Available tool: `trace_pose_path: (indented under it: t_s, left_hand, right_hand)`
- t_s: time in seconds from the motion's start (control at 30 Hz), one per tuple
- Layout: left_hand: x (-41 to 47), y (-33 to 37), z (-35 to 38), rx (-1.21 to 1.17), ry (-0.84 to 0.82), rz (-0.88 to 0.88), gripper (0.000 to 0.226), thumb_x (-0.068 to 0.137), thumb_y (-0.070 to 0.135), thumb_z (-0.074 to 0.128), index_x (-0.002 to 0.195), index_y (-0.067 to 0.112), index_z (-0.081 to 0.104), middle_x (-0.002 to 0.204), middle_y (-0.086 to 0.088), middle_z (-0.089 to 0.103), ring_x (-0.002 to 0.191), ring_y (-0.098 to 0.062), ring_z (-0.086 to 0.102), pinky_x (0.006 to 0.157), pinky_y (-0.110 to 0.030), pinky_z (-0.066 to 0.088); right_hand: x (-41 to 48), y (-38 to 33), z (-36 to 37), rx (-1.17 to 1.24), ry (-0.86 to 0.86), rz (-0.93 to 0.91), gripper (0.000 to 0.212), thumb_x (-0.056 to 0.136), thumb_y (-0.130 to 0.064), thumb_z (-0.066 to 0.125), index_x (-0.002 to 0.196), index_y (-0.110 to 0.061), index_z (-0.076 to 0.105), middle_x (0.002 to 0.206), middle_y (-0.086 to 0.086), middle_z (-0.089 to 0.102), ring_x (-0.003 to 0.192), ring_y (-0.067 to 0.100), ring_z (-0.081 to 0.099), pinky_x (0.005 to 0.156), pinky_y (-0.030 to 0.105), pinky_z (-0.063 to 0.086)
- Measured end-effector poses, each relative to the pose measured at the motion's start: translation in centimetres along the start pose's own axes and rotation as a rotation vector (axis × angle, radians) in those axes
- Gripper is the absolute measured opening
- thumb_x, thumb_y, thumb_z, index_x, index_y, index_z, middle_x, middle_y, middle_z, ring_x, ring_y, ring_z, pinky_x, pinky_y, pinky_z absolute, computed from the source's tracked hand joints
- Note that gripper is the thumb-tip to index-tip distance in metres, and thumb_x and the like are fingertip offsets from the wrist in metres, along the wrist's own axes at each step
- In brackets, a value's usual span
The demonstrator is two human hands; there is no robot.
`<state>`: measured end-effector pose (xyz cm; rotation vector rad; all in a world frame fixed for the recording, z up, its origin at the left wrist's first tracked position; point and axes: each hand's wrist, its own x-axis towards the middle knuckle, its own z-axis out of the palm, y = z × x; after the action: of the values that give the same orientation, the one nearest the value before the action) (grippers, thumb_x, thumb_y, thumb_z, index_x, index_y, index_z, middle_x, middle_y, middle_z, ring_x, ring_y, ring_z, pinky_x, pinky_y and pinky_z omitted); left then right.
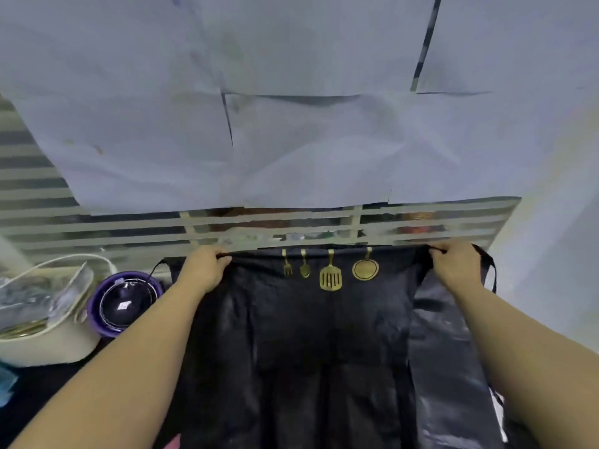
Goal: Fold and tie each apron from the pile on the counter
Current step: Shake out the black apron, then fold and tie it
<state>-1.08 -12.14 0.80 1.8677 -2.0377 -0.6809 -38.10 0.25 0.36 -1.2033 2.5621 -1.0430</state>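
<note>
Both forearms reach fwd; left hand (207, 268) & right hand (455, 265) each pinch the black apron (324, 335) top edge, 2 corners.

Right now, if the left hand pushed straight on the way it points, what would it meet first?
Probably the striped glass panel behind; the left hand, gripping the apron by its top edge, points toward it. Depth is unclear.

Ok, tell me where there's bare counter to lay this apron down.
Bare dark counter shows only in front of the cream basket, left of the held apron. Left is crowded: basket and purple container. Right, a shiny dark sheet covers the surface. Under the apron is hidden.
</note>
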Motion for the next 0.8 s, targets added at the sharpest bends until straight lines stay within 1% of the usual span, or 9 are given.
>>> trace_pose_path:
  t_s: [0.07,0.23,0.33,0.4,0.47,0.53,0.63,0.7,0.8]
  left_hand:
    - [0.9,0.4,0.3,-0.028,0.075,0.021,0.029,0.099,0.018,0.05,0.119,0.002,0.063,0.121,-0.02,0.063,0.112,-0.036,0.055,0.087,-0.033,0.04]
    - [1.1,-0.7,1.5,-0.092,0.299,0.181,0.024,0.096,0.01,0.052,0.113,0.005,0.068,0.12,-0.016,0.063,0.114,-0.032,0.055,0.096,-0.03,0.036]
    - [-2.0,-2.9,3.6,-0.136,0.366,0.227,0.021,0.094,0.004,0.054,0.106,0.006,0.071,0.12,-0.014,0.06,0.115,-0.025,0.053,0.099,-0.015,0.029]
    - [-5.4,-4.9,5.5,-0.15,0.393,0.241,0.02,0.092,0.001,0.056,0.102,0.007,0.072,0.12,-0.011,0.059,0.114,-0.021,0.053,0.099,-0.01,0.026]
    - [-8.7,-7.8,7.6,-0.128,0.336,0.242,0.02,0.09,-0.001,0.058,0.1,0.008,0.073,0.12,-0.007,0.059,0.111,-0.015,0.053,0.099,-0.008,0.026]
    - [-11.0,-10.6,9.7,-0.106,0.241,0.197,0.022,0.089,-0.003,0.06,0.099,0.011,0.073,0.121,-0.004,0.059,0.11,-0.012,0.053,0.1,-0.013,0.03]
    - [-12.6,-13.3,11.8,-0.081,0.029,0.085,0.022,0.088,-0.003,0.061,0.098,0.011,0.075,0.124,-0.006,0.058,0.114,-0.021,0.056,0.102,-0.026,0.037]
    - [-12.7,-14.1,12.3,-0.068,-0.09,0.033,0.019,0.088,-0.001,0.063,0.095,0.012,0.075,0.125,-0.008,0.057,0.117,-0.025,0.055,0.105,-0.03,0.037]
    - [-12.7,-13.8,12.2,-0.099,0.0,0.039,0.017,0.089,0.0,0.062,0.094,0.011,0.073,0.129,-0.007,0.05,0.119,-0.02,0.05,0.104,-0.027,0.035]
  right_hand:
    - [1.3,0.4,0.8,0.03,0.002,-0.014,0.026,0.095,-0.004,0.05,0.111,0.002,0.068,0.108,0.024,0.068,0.096,0.037,0.061,0.075,0.027,0.037]
    - [1.6,1.3,1.9,0.139,0.044,-0.066,0.028,0.096,-0.007,0.047,0.114,-0.002,0.068,0.116,0.016,0.066,0.108,0.032,0.058,0.097,0.032,0.041]
    - [-2.1,3.3,2.3,0.208,0.108,-0.032,0.027,0.095,-0.007,0.048,0.113,-0.006,0.067,0.116,0.01,0.065,0.108,0.024,0.057,0.092,0.022,0.036]
    - [-6.3,5.1,2.3,0.248,0.153,-0.028,0.026,0.094,-0.005,0.048,0.11,-0.009,0.068,0.109,0.002,0.063,0.101,0.014,0.055,0.088,0.017,0.034]
    - [-10.7,7.4,2.7,0.228,0.158,-0.056,0.026,0.092,0.001,0.049,0.105,-0.009,0.069,0.103,-0.002,0.062,0.098,0.009,0.053,0.087,0.014,0.033]
    - [-14.3,9.9,3.4,0.16,0.102,-0.07,0.027,0.088,0.008,0.05,0.1,-0.006,0.069,0.1,0.002,0.063,0.097,0.012,0.055,0.087,0.01,0.031]
    - [-17.4,12.6,4.4,0.037,0.002,-0.048,0.026,0.08,0.016,0.053,0.09,-0.001,0.07,0.098,0.013,0.066,0.094,0.028,0.06,0.085,0.007,0.03]
    - [-18.3,13.4,4.7,0.001,-0.056,-0.005,0.025,0.078,0.016,0.054,0.088,-0.001,0.07,0.098,0.012,0.065,0.094,0.03,0.06,0.085,0.01,0.032]
    - [-18.6,13.1,4.2,-0.009,-0.043,0.005,0.023,0.08,0.013,0.056,0.089,-0.003,0.069,0.098,0.007,0.065,0.089,0.019,0.057,0.083,0.016,0.034]
